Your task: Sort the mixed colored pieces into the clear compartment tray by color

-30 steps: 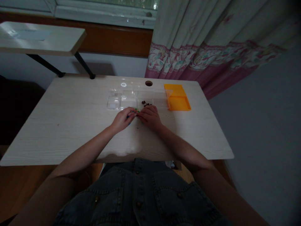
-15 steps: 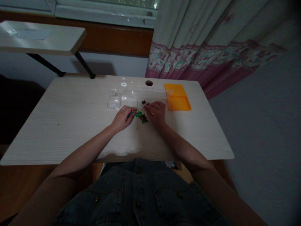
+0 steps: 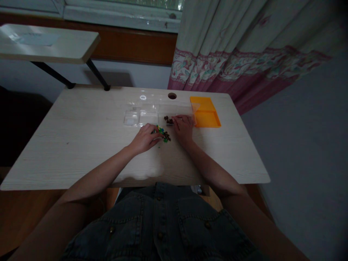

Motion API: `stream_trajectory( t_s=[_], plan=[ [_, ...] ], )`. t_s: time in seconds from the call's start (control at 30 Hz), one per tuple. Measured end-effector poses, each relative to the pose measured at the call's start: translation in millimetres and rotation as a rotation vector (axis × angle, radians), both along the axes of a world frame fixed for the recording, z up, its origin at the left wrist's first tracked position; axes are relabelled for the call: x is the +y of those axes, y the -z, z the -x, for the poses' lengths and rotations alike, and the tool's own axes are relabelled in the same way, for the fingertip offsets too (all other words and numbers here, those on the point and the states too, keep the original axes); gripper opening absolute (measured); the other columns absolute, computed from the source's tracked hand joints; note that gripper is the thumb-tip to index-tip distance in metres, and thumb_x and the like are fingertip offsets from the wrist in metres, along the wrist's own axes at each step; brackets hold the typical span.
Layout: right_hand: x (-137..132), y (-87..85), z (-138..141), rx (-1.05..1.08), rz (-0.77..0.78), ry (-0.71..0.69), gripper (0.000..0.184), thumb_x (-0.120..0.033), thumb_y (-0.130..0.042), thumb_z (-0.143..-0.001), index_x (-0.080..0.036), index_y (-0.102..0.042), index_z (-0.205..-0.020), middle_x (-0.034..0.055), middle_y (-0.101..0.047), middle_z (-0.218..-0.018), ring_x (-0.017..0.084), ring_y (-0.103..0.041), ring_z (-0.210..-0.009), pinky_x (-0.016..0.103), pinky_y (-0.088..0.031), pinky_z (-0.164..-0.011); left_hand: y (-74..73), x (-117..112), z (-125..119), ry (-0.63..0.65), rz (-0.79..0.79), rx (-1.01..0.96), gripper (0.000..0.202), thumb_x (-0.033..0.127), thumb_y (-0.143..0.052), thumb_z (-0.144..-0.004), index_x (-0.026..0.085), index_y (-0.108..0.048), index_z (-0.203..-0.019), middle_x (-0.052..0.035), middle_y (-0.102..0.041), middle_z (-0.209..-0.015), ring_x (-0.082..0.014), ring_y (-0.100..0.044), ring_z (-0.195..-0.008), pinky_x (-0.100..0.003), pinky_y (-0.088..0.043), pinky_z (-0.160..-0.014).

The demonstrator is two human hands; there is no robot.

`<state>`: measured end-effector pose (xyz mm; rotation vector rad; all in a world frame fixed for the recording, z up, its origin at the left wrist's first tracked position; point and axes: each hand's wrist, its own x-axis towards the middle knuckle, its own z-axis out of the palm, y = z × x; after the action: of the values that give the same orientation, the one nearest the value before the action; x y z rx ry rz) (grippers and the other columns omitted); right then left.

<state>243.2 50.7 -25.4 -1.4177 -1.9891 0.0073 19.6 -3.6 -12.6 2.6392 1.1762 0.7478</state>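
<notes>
A small pile of green, blue and brown pieces [image 3: 166, 137] lies on the table, too small to name by kind. My left hand [image 3: 146, 139] reaches over its left side, thumb and fingers curled in close to the pieces; what is between them cannot be made out. Behind the pile is a clear plastic compartment box [image 3: 149, 117]. Brown pieces [image 3: 168, 119] sit in one of its compartments. My right hand [image 3: 184, 130] rests over the box's front edge beside these, fingers bent together and tips at the brown pieces. Anything pinched there is hidden.
An orange two-part tray [image 3: 208, 119] stands right of the clear box, touching or just under its end. A cable hole [image 3: 172, 96] is behind. A raised shelf [image 3: 49, 47] on black legs stands at the back left; a curtain [image 3: 206, 61] hangs at the back right.
My left hand has moved slightly right, its fingers now over the pile. My right hand has shifted a little right, and more brown pieces show in the compartment.
</notes>
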Motion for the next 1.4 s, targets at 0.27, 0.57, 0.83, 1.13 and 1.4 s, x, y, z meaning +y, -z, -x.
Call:
stream_trajectory(
  t_s=[0.27,0.57,0.83,1.13,1.4],
  plan=[
    [-0.7,-0.6,0.5,-0.009,0.001,-0.035,0.030,-0.035,-0.046,-0.098,-0.024,-0.069,-0.113,0.0081,-0.065,-0.110,0.025,-0.050,-0.112,0.042,-0.032,-0.100,-0.9,-0.9,-1.0,-0.012,-0.013,0.029,0.022,0.034,-0.055,-0.093,0.025,-0.070,-0.105,-0.0088,-0.058,-0.108,-0.0242,-0.050,-0.101,-0.041,-0.042,-0.089],
    [-2.4,-1.7,1.0,-0.027,0.009,-0.057,0.030,-0.036,-0.047,-0.098,-0.024,-0.069,-0.114,0.0079,-0.065,-0.110,0.024,-0.050,-0.112,0.041,-0.032,-0.100,-1.5,-2.1,-1.6,-0.002,-0.002,0.055,0.023,0.037,-0.057,-0.092,0.021,-0.068,-0.105,-0.0094,-0.059,-0.108,-0.0249,-0.050,-0.102,-0.041,-0.041,-0.089],
    [-0.9,-0.9,1.0,-0.010,0.010,-0.079,0.028,-0.035,-0.049,-0.097,-0.024,-0.070,-0.113,0.0077,-0.066,-0.108,0.024,-0.051,-0.110,0.041,-0.033,-0.100,1.6,-2.3,-4.3,-0.014,-0.017,0.057,0.019,0.034,-0.055,-0.093,0.022,-0.068,-0.097,-0.0082,-0.060,-0.104,-0.0249,-0.050,-0.101,-0.040,-0.041,-0.086],
    [-1.6,-2.6,1.2,0.000,0.003,-0.097,0.029,-0.035,-0.048,-0.097,-0.023,-0.070,-0.112,0.0080,-0.066,-0.107,0.024,-0.052,-0.110,0.041,-0.034,-0.099,-1.6,-1.5,-3.1,-0.034,-0.026,0.101,0.018,0.033,-0.054,-0.093,0.020,-0.066,-0.093,-0.0088,-0.060,-0.097,-0.0256,-0.050,-0.098,-0.040,-0.040,-0.084],
    [-3.9,-2.2,1.1,-0.006,-0.037,-0.161,0.026,-0.033,-0.051,-0.096,-0.025,-0.070,-0.111,0.0065,-0.067,-0.107,0.023,-0.053,-0.110,0.041,-0.035,-0.101,0.6,-0.4,-1.8,-0.094,-0.013,0.005,0.023,0.036,-0.051,-0.095,0.018,-0.064,-0.093,-0.0090,-0.060,-0.096,-0.0243,-0.051,-0.096,-0.040,-0.041,-0.085]
  ],
)
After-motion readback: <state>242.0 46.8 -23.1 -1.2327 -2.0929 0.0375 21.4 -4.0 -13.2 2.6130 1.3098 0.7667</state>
